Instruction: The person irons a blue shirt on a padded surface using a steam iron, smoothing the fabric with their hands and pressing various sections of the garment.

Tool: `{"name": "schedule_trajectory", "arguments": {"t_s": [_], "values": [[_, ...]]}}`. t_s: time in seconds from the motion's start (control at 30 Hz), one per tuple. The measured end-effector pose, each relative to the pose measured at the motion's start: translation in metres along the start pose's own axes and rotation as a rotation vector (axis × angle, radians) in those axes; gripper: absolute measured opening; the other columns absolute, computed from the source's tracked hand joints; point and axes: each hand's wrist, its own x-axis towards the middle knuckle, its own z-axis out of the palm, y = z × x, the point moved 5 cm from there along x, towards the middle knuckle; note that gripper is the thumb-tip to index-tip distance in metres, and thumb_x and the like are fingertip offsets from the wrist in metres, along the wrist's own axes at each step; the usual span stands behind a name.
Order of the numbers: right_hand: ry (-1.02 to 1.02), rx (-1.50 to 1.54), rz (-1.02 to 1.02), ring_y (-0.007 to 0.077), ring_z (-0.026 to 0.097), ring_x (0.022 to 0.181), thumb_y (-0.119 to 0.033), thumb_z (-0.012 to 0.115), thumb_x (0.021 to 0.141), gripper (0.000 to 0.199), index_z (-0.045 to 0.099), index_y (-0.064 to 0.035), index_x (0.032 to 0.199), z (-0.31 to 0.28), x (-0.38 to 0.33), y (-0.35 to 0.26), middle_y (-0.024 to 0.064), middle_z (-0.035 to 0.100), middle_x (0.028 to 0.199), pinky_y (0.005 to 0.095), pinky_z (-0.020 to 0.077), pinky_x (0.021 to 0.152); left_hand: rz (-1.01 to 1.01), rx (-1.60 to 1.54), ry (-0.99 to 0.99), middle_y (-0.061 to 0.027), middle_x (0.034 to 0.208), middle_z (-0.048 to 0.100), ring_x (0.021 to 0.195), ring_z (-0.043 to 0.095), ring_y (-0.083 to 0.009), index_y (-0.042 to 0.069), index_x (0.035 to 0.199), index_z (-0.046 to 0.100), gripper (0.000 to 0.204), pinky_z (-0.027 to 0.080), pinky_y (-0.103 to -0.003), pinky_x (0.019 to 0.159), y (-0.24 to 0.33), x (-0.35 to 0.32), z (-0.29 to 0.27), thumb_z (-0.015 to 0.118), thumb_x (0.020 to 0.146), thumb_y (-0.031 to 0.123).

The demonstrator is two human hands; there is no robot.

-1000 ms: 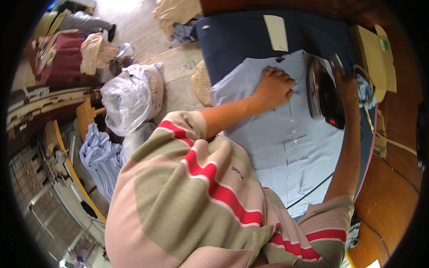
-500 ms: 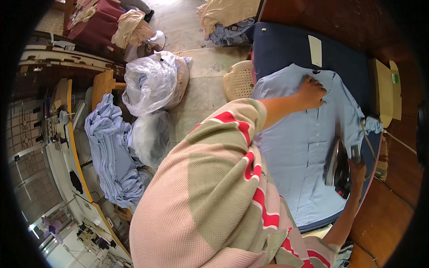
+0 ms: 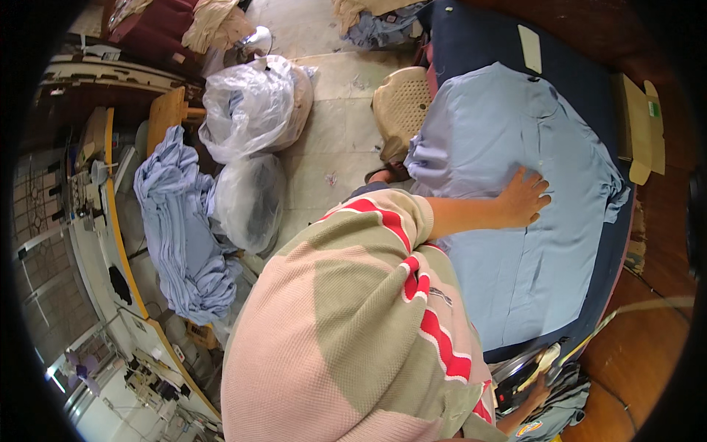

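Note:
A light blue shirt (image 3: 508, 272) lies spread, front up, over a navy padded ironing table (image 3: 471, 44). My left hand (image 3: 525, 197) rests on the shirt's front near the button line, fingers spread, holding nothing. Down at the near end of the table, past the shirt's hem, is a clothes iron (image 3: 515, 376) with a shiny metal body. My right hand (image 3: 541, 392) is at the iron and appears closed round its handle, partly blurred. A pale cord (image 3: 648, 303) runs off from there to the right.
A white flat piece (image 3: 529, 48) lies at the table's far end. An open cardboard box (image 3: 639, 129) stands along the right edge. Left are a plastic stool (image 3: 401, 103), clear plastic bags (image 3: 247, 118) and a pile of blue garments (image 3: 184, 228). Dark cloth (image 3: 567, 394) lies near the iron.
The iron has gone from the shirt's right side to the table's near end with my right hand. My left hand has moved from the collar down to the middle, its fingers now spread. The shirt has shifted.

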Motion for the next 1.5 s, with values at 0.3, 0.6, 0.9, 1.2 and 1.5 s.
{"name": "schedule_trajectory", "arguments": {"t_s": [0.3,0.6,0.9,1.2,1.5], "values": [[0.285,-0.261,0.046,0.0328,0.057,0.095,-0.034,0.069,0.075,0.068,0.047,0.0083,0.123,0.014,-0.056,0.068,0.0226,0.059,0.110,0.0392,0.0438,0.085,0.000,0.093,0.015,-0.0073,0.122,0.049,0.120,0.039,-0.0247,0.015,0.101,0.062,0.034,0.028,-0.052,0.094,0.007,-0.018,0.003,0.060,0.074,0.036],[0.351,-0.235,0.041,0.0348,0.056,0.101,-0.035,0.069,0.074,0.072,0.043,0.0077,0.127,0.009,-0.046,0.084,0.0244,0.057,0.115,0.0396,0.0429,0.090,0.005,0.055,-0.079,-0.0104,0.125,0.047,0.123,0.036,-0.0257,0.013,0.108,0.060,0.039,0.026,-0.054,0.096,0.009,-0.019,0.005,0.058,0.076,0.036],[0.553,-0.362,-0.132,0.0399,0.045,0.117,-0.026,0.066,0.080,0.066,0.037,0.0015,0.134,0.003,-0.049,0.020,0.0238,0.046,0.129,0.0457,0.0360,0.100,-0.029,-0.014,-0.178,-0.0106,0.134,0.040,0.130,0.030,-0.0267,0.012,0.119,0.053,0.043,0.023,-0.056,0.098,-0.003,-0.010,-0.004,0.056,0.081,0.033],[0.361,0.125,-0.300,0.0349,0.048,0.114,-0.017,0.059,0.084,0.033,0.057,-0.0044,0.114,0.112,-0.055,-0.190,0.0172,0.054,0.120,0.0411,0.0373,0.097,0.189,-0.147,-0.217,-0.0002,0.129,0.049,0.123,0.041,-0.0216,0.019,0.112,0.060,0.036,0.024,-0.057,0.097,-0.026,0.047,0.003,0.062,0.079,0.033],[0.358,0.053,-0.229,0.0367,0.057,0.099,-0.017,0.054,0.085,0.025,0.062,-0.0072,0.106,0.136,0.111,-0.187,0.0160,0.060,0.110,0.0419,0.0443,0.087,0.506,0.275,-0.304,-0.0012,0.118,0.057,0.109,0.053,-0.0227,0.018,0.118,0.057,0.035,0.039,-0.049,0.091,-0.147,0.246,0.080,0.053,0.088,0.035]]}}
